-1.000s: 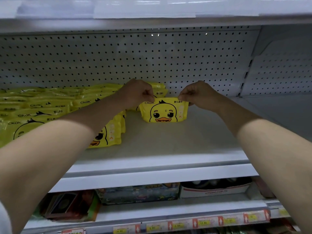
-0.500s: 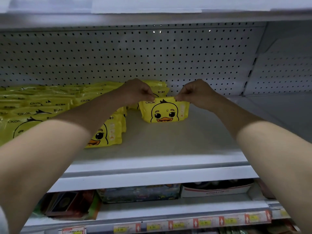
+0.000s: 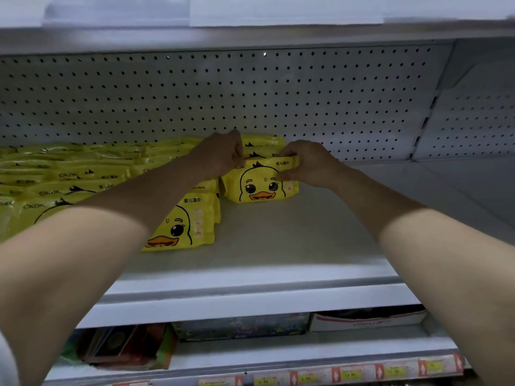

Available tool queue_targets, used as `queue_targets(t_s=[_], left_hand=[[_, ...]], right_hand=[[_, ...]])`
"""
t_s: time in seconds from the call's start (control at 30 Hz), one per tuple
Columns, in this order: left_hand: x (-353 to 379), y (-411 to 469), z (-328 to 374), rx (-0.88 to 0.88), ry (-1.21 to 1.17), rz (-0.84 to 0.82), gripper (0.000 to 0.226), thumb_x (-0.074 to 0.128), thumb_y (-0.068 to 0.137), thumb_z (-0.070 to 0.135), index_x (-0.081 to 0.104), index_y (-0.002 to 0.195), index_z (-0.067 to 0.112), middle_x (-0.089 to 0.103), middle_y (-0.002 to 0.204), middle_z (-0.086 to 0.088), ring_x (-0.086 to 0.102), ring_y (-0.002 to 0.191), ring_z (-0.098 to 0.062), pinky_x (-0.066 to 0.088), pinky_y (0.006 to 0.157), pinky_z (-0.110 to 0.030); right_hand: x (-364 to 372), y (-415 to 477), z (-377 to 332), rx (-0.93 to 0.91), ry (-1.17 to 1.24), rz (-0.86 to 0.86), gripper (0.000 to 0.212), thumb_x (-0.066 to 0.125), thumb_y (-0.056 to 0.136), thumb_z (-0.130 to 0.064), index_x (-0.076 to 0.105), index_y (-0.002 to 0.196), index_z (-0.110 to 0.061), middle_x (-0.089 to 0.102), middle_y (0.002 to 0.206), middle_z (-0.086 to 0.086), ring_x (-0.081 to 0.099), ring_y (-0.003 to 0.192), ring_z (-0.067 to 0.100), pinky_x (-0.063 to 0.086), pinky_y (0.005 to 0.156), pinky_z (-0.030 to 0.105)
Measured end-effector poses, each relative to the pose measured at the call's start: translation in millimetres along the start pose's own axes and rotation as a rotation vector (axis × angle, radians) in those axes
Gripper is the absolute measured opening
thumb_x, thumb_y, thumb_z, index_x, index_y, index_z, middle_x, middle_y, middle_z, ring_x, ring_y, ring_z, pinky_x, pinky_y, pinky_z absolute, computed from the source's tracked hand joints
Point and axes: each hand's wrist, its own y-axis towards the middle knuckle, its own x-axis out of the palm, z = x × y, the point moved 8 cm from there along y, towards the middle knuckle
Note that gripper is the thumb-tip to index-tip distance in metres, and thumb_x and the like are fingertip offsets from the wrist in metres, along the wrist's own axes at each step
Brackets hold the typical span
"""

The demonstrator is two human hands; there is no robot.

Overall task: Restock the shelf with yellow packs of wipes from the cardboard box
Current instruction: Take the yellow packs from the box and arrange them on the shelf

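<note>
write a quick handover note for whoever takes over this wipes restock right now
Left hand: pinches the top left corner of the upright pack.
Right hand: pinches its top right edge.
The pack stands on the shelf, duck face forward, in front of more packs by the pegboard.
Done: rows of packs fill the shelf's left side.
Left: let go, then fill the bare right side. The cardboard box is out of view, so remaining stock is unknown.

Yellow wipes pack (image 3: 260, 185) with cartoon duck face, upright near back of white shelf (image 3: 278, 246), just beside matching packs (image 3: 178, 224).
</note>
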Motion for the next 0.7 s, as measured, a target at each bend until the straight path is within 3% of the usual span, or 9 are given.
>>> queue_targets(t_s=[0.07,0.17,0.33,0.53,0.7], left_hand=[[7,0,0,0.002,0.064,-0.068,0.048,0.077,0.079,0.043,0.05,0.109,0.018,0.06,0.102,-0.005,0.056,0.09,-0.021,0.042,0.067,-0.031],[16,-2,4,0.003,0.172,-0.151,0.076,0.086,0.062,0.052,0.044,0.118,0.021,0.05,0.101,0.0,0.049,0.094,-0.02,0.043,0.071,-0.033],[14,3,8,0.024,0.18,-0.096,0.078,0.089,0.061,0.043,0.043,0.117,0.014,0.043,0.087,0.007,0.05,0.09,-0.021,0.039,0.066,-0.032],[14,10,3,-0.036,0.316,-0.062,0.094,0.09,0.056,0.048,0.04,0.126,0.01,0.053,0.117,-0.011,0.055,0.107,-0.03,0.049,0.077,-0.041],[9,10,3,-0.101,0.536,-0.014,0.115,0.084,0.058,0.061,0.028,0.142,0.004,0.049,0.133,-0.016,0.045,0.125,-0.033,0.045,0.092,-0.045]], right_hand=[[8,0,-3,-0.01,-0.079,-0.028,0.073,0.089,0.069,-0.031,0.056,0.132,-0.014,0.052,0.126,0.006,0.05,0.115,0.019,0.042,0.092,0.027],[15,-1,-3,-0.027,-0.146,-0.013,0.085,0.091,0.066,-0.031,0.049,0.137,-0.012,0.046,0.128,0.008,0.045,0.118,0.019,0.037,0.09,0.024],[14,2,-7,-0.055,-0.188,0.087,0.08,0.092,0.062,-0.031,0.051,0.128,-0.012,0.045,0.122,0.007,0.045,0.115,0.021,0.042,0.088,0.031],[11,2,-11,-0.067,-0.227,0.189,0.078,0.092,0.061,-0.034,0.051,0.123,-0.01,0.046,0.12,0.009,0.046,0.111,0.024,0.042,0.079,0.031],[14,-3,-11,-0.033,-0.233,0.213,0.082,0.089,0.067,-0.031,0.046,0.133,-0.01,0.044,0.127,0.012,0.046,0.118,0.028,0.042,0.083,0.034]])
